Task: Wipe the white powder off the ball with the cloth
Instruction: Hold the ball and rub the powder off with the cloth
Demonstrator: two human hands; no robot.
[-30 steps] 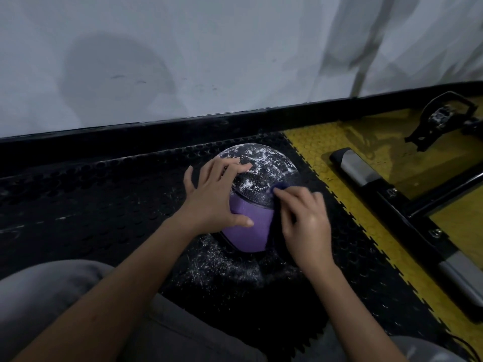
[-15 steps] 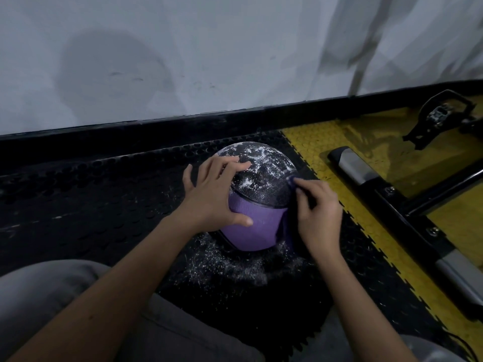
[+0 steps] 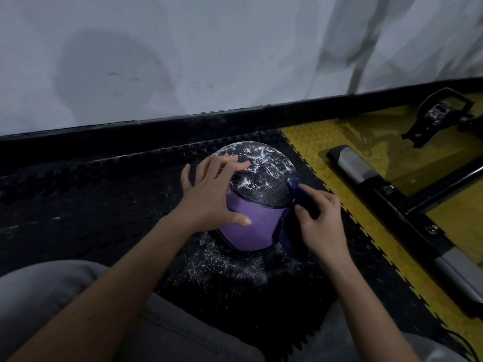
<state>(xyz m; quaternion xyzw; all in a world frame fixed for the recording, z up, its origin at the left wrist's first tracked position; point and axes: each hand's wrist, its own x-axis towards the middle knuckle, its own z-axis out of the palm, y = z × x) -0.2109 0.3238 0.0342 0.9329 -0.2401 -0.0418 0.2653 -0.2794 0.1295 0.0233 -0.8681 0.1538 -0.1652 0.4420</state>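
Observation:
A purple and black ball (image 3: 257, 202) rests on the black studded floor mat (image 3: 91, 205). White powder covers its black upper panel; the purple lower panel looks clean. My left hand (image 3: 211, 194) lies spread over the ball's left side, thumb on the purple part and fingertips on the powdered top. My right hand (image 3: 320, 222) presses a dark blue cloth (image 3: 292, 194) against the ball's right side, fingers curled on it. Part of the cloth hangs down beside the ball.
Spilled white powder (image 3: 227, 259) dusts the mat in front of the ball. A white wall (image 3: 209, 53) stands close behind. To the right lies yellow flooring (image 3: 326, 142) with a black and silver machine base (image 3: 392, 194) and a pedal (image 3: 439, 113). My grey-clad knees fill the bottom.
My right hand has carried the cloth from the ball's front round to its right side, and the lower edge of the black panel now shows less powder. My left hand has stayed put.

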